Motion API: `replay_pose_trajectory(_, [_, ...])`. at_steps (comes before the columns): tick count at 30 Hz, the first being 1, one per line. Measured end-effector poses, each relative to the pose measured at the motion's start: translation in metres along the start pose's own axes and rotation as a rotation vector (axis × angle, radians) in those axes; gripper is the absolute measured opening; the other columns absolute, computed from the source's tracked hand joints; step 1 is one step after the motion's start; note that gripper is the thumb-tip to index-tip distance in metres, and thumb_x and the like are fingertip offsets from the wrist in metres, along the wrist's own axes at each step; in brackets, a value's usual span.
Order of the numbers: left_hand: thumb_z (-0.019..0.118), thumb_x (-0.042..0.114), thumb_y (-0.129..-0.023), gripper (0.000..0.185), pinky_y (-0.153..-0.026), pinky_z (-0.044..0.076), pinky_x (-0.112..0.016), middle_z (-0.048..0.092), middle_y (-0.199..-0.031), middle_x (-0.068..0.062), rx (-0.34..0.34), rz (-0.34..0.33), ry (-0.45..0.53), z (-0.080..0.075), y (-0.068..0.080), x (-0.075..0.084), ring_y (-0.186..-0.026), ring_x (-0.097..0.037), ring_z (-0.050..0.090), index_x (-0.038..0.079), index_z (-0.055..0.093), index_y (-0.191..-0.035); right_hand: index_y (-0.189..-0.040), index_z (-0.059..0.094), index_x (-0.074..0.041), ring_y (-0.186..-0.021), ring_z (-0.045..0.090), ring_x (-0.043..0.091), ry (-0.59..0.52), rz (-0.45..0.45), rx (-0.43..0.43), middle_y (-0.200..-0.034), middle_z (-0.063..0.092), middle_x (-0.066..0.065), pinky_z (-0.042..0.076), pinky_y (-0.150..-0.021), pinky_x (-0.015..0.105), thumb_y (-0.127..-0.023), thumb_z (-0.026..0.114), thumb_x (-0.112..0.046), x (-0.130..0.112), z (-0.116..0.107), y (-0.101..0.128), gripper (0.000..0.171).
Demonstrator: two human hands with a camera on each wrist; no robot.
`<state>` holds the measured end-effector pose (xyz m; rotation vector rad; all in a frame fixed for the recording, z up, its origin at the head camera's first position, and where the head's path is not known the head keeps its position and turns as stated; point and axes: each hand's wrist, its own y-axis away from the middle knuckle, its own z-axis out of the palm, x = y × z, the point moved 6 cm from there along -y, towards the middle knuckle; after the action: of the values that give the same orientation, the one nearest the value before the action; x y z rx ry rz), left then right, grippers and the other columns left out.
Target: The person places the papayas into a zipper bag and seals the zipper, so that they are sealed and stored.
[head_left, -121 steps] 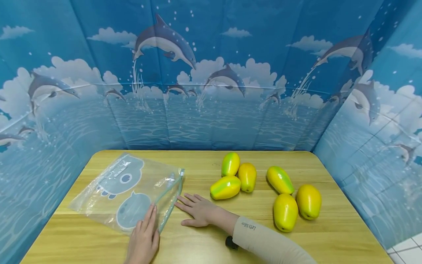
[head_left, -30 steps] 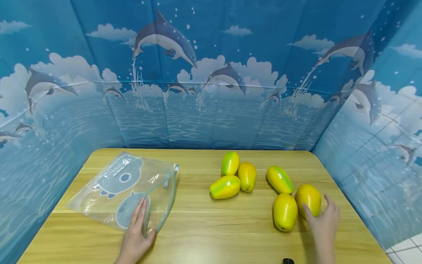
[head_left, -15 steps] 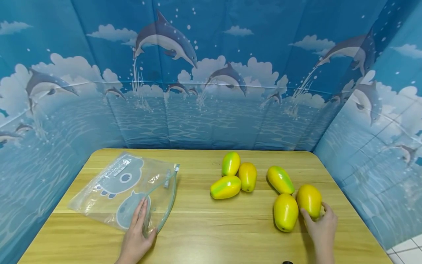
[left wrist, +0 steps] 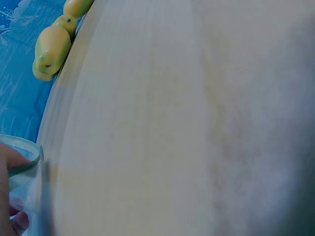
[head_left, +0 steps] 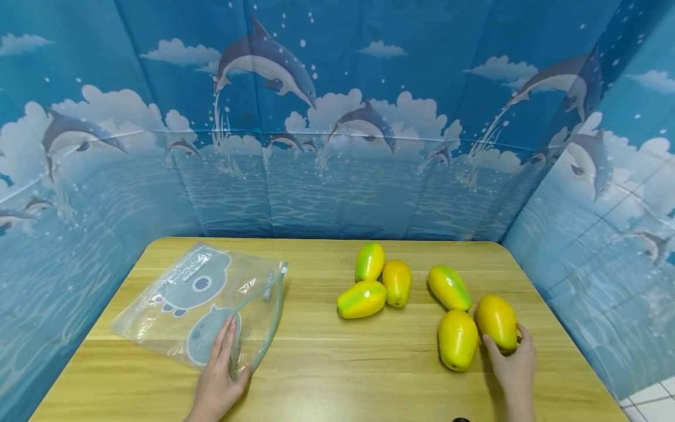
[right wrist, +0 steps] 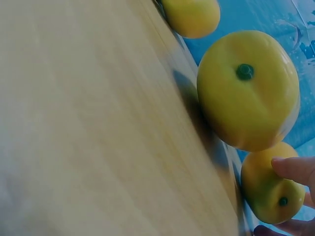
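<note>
A light wooden table (head_left: 337, 375) with rounded far corners fills the near half of the scene, its grain running left to right, and a blue backdrop (head_left: 327, 176) printed with leaping dolphins, clouds and rippling water wraps round it on the left, far and right sides. At the bottom right corner a patch of white tiled floor (head_left: 651, 395) peeks in.

On the left, the left hand (head_left: 217, 384) lies on the near corner of a clear zip bag (head_left: 195, 305), fingers (head_left: 225, 340) straight and pressed flat on the plastic, thumb at the bag's open edge. The bag lies flat, printed with grey cartoon shapes.

Over on the right, the right hand (head_left: 510, 364) curls round the near end of a yellow mango (head_left: 497, 322), thumb on its left side, fingertips on its right. The right wrist view shows fingertips (right wrist: 295, 169) on the fruit's skin. That mango rests on the table, touching a second yellow mango (head_left: 457, 340) just to its left. A green-tinged mango (head_left: 449, 287) lies just beyond, and a cluster of three mangoes (head_left: 375, 281) sits near the table's middle, well apart from the bag.
</note>
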<state>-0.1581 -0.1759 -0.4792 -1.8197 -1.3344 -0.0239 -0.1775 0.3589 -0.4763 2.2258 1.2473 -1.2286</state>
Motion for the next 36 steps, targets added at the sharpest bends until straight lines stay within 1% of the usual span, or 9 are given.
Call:
replay_pose_trajectory(6, [0.080,-0.007,-0.048,0.107,-0.041,0.037,-0.011,0.027,-0.145,-0.015,-0.007,-0.004,0.007,0.000,0.001,0.000,-0.106,-0.031,0.047,0.000,0.027,-0.141,-0.139,0.016,0.009,-0.116,0.028,0.049,-0.046,0.003,0.009,-0.127,0.029,0.040,0.023,-0.097,0.060,-0.086,0.058,-0.018,0.000,0.000,-0.001,0.073])
replay_pose_trajectory(14, [0.080,-0.006,-0.049,0.106,-0.040,0.033,-0.008,0.028,-0.144,-0.017,-0.005,0.003,0.011,0.000,0.000,0.000,-0.095,-0.032,0.054,-0.001,0.028,-0.141,-0.140,0.018,0.006,-0.115,0.031,0.048,-0.078,0.031,0.034,-0.129,0.030,0.038,0.026,-0.097,0.056,-0.087,0.057,-0.018,0.005,-0.001,-0.002,0.070])
replay_pose_trajectory(17, [0.080,-0.006,-0.049,0.106,-0.039,0.031,-0.007,0.028,-0.143,-0.018,-0.007,0.000,0.010,0.001,0.000,0.000,-0.091,-0.031,0.055,0.000,0.028,-0.141,-0.140,0.022,0.005,-0.105,0.038,0.041,-0.056,0.054,0.058,-0.128,0.034,0.036,0.036,-0.085,0.043,-0.088,0.057,-0.022,0.007,-0.002,-0.002,0.068])
replay_pose_trajectory(18, [0.080,-0.006,-0.049,0.106,-0.039,0.031,-0.007,0.028,-0.143,-0.018,-0.007,-0.002,0.010,0.001,0.000,0.000,-0.091,-0.032,0.055,0.000,0.028,-0.141,-0.139,0.024,0.004,-0.098,0.042,0.034,-0.048,0.058,0.074,-0.127,0.036,0.034,0.038,-0.080,0.034,-0.087,0.057,-0.023,0.008,-0.002,-0.002,0.067])
replay_pose_trajectory(21, [0.080,-0.006,-0.049,0.106,-0.039,0.031,-0.006,0.028,-0.144,-0.017,-0.010,-0.003,0.006,0.001,0.001,-0.001,-0.089,-0.030,0.055,0.000,0.027,-0.141,-0.137,0.031,0.002,-0.080,0.043,0.010,-0.049,0.066,0.128,-0.124,0.042,0.028,0.034,-0.063,0.012,-0.086,0.059,-0.024,0.008,-0.005,-0.001,0.064])
replay_pose_trajectory(24, [0.080,-0.006,-0.049,0.106,-0.039,0.030,-0.006,0.027,-0.144,-0.016,-0.009,0.000,0.005,0.002,0.001,-0.002,-0.089,-0.030,0.055,0.000,0.027,-0.141,-0.136,0.036,0.000,-0.070,0.036,-0.006,-0.083,0.057,0.186,-0.116,0.047,0.018,0.030,-0.056,0.002,-0.085,0.061,-0.023,0.004,-0.010,0.001,0.061])
replay_pose_trajectory(28, [0.079,-0.007,-0.048,0.107,-0.041,0.033,-0.007,0.027,-0.145,-0.015,-0.002,0.004,0.009,0.001,0.001,-0.002,-0.103,-0.029,0.050,0.000,0.027,-0.141,-0.134,0.040,-0.001,-0.072,0.037,-0.008,-0.148,0.020,0.224,-0.113,0.047,0.014,0.032,-0.058,-0.001,-0.083,0.064,-0.019,-0.010,-0.016,0.001,0.059])
replay_pose_trajectory(32, [0.079,-0.007,-0.046,0.109,-0.044,0.041,-0.012,0.028,-0.144,-0.016,0.005,0.010,0.009,0.001,0.001,-0.003,-0.126,-0.011,0.030,0.000,0.028,-0.141,-0.134,0.043,-0.005,-0.076,0.039,-0.010,-0.197,-0.001,0.219,-0.111,0.049,0.008,0.035,-0.062,-0.003,-0.081,0.066,-0.022,-0.020,-0.018,0.000,0.060])
replay_pose_trajectory(36, [0.080,-0.007,-0.045,0.109,-0.046,0.044,-0.016,0.028,-0.143,-0.018,0.008,0.024,0.007,0.000,0.001,-0.003,-0.128,0.007,0.013,-0.001,0.027,-0.141,-0.133,0.045,-0.012,-0.078,0.044,-0.009,-0.235,-0.033,0.182,-0.104,0.048,-0.007,0.039,-0.063,-0.001,-0.080,0.069,-0.021,-0.022,-0.013,-0.004,0.059])
